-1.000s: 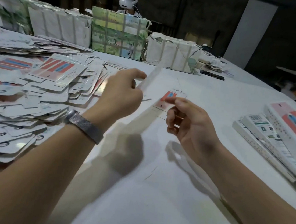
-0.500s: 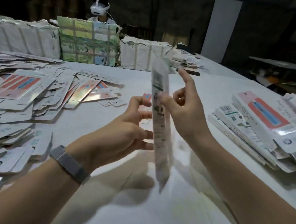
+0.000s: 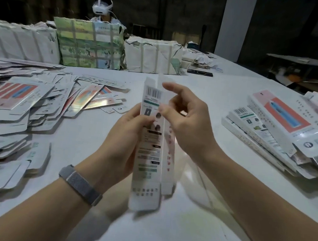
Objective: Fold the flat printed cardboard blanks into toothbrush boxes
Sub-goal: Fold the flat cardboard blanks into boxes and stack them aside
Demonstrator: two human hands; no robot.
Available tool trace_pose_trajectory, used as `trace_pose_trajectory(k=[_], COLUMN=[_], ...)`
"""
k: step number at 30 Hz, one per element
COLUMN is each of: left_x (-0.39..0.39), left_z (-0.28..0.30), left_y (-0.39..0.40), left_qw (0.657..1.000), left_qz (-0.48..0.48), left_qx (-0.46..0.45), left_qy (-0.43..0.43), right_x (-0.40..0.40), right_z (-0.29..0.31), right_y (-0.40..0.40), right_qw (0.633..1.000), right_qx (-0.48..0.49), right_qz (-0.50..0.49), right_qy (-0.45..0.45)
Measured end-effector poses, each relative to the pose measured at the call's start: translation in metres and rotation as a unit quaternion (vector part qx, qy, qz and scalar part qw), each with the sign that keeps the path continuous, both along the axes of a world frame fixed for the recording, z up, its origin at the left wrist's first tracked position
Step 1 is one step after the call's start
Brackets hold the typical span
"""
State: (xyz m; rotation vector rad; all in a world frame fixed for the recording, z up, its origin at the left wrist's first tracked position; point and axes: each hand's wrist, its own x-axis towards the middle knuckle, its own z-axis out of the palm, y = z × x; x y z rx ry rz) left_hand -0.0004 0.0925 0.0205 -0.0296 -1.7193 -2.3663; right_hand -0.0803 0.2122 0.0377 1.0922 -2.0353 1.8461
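Observation:
A long white cardboard blank (image 3: 148, 158) with a barcode and small print stands upright above the table, partly opened into a narrow box shape. My left hand (image 3: 123, 134) grips its left edge at mid-height, thumb on the printed face. My right hand (image 3: 185, 123) pinches the upper right edge with thumb and fingers, the index finger stretched over the top. A spread of flat blanks (image 3: 18, 109) covers the table's left side. A stack of folded boxes (image 3: 282, 133), the top one with a red panel, lies at the right.
Wrapped bundles (image 3: 87, 44) stand in a row along the white table's (image 3: 191, 231) far edge. A person wearing a white headset (image 3: 102, 9) sits behind them. A dark flat object (image 3: 199, 72) lies at the far right of the bundles.
The blank has gone from held edge-on in my left hand alone to upright with its printed face toward me, both hands gripping it. The head camera has turned right.

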Motion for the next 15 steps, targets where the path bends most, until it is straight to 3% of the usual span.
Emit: trace_pose_trajectory(k=[3, 6, 15], left_x=[0.003, 0.008, 0.009], left_z=[0.001, 0.005, 0.008], left_y=[0.005, 0.011, 0.003], left_qw=[0.999, 0.994, 0.996], left_qz=[-0.034, -0.087, -0.061], left_qx=[-0.003, 0.052, 0.029], left_qy=[0.002, -0.027, -0.061], right_x=[-0.006, -0.008, -0.014], right_z=[0.005, 0.006, 0.002], right_y=[0.006, 0.008, 0.008], right_qw=[0.986, 0.979, 0.975], right_qx=[0.096, 0.134, 0.154], right_qz=[-0.099, -0.108, -0.104], right_qy=[0.094, 0.112, 0.121])
